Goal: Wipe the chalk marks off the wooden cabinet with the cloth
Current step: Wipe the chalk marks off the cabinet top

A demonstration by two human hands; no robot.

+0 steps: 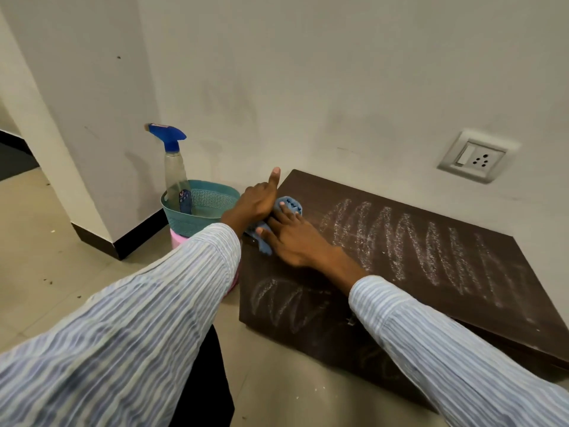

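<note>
Cabinet (400,306) edge: cloth (291,204) under hands

Materials and finishes, low cabinet by the wall

Dark brown wood-grain top of the cabinet (409,192) is seen matt, dusted with powdery white chalk marks (409,241), grainy and rough-edged. Blue cloth (291,204) looks soft, fabric, bunched. Teal basket (212,201) is perforated plastic, slightly satin. Spray bottle (176,177) has a clear plastic body and a glossy blue plastic trigger head. Striped sleeves (147,306) are thin woven fabric, crinkled. Wall socket (475,157) is smooth white plastic. Floor tiles (46,260) appear smooth, low sheen; wall is painted matt.
</note>
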